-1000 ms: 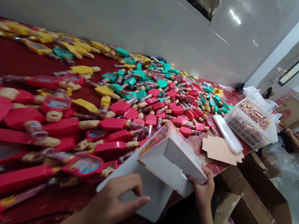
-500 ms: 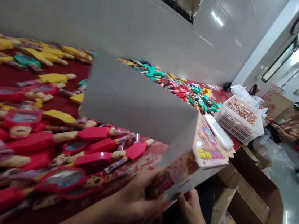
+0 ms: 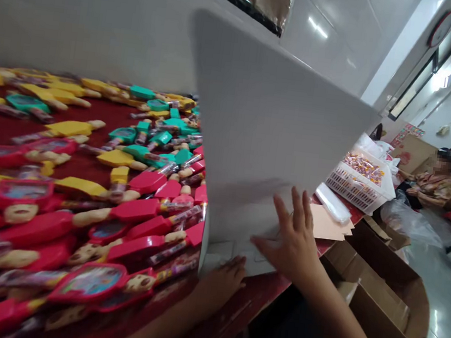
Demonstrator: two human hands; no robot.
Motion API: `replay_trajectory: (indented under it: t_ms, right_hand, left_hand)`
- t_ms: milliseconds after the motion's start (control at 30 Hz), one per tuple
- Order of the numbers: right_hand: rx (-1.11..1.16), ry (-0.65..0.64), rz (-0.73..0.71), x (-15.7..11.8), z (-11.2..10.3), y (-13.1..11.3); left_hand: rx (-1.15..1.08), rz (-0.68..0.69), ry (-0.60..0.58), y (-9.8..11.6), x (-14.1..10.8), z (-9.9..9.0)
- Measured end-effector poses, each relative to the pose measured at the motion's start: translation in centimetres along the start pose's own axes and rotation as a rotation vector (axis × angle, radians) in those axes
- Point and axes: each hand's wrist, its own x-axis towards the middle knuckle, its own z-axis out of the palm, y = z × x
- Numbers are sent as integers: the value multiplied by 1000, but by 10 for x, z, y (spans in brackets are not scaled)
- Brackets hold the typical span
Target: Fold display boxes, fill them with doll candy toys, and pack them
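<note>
A cardboard box with a tall white back panel (image 3: 271, 131) stands tilted at the table's front edge, its plain inside facing me. Low down on it, my left hand (image 3: 219, 283) lies with fingers stretched over the folded tabs at its base. My right hand (image 3: 296, 243) is spread, fingers apart, in front of the panel's lower right part; whether it touches the board I cannot tell. To the left lie many red toys (image 3: 88, 281) with clear candy-filled tubes and beige figures. Yellow toys (image 3: 72, 128) and green toys (image 3: 163, 138) are farther back.
Right of the panel are flat cardboard pieces (image 3: 329, 224), a stack of clear plastic bags (image 3: 333, 203) and a white basket (image 3: 372, 181) of small wrapped items. An open brown carton (image 3: 382, 298) stands below the table edge. Another person (image 3: 433, 181) sits at far right.
The box has turned, so its printed sides no longer show and the white panel rises upright. My left hand shifted from its side to the base; my right hand rose and spread its fingers.
</note>
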Motion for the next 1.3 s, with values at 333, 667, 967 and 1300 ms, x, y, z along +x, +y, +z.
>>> replay_trajectory:
  t_ms: [333, 667, 967, 1300]
  right_hand:
    - [52, -455, 167, 104, 92, 105]
    - [-106, -246, 569, -6, 68, 201]
    - [-263, -210, 445, -102, 73, 209]
    - [-365, 82, 458, -80, 41, 197]
  left_hand:
    - [118, 71, 42, -4, -12, 13]
    - [-96, 93, 415, -2, -8, -10]
    - [-312, 162, 607, 10, -8, -24]
    - [-174, 119, 640, 9, -10, -18]
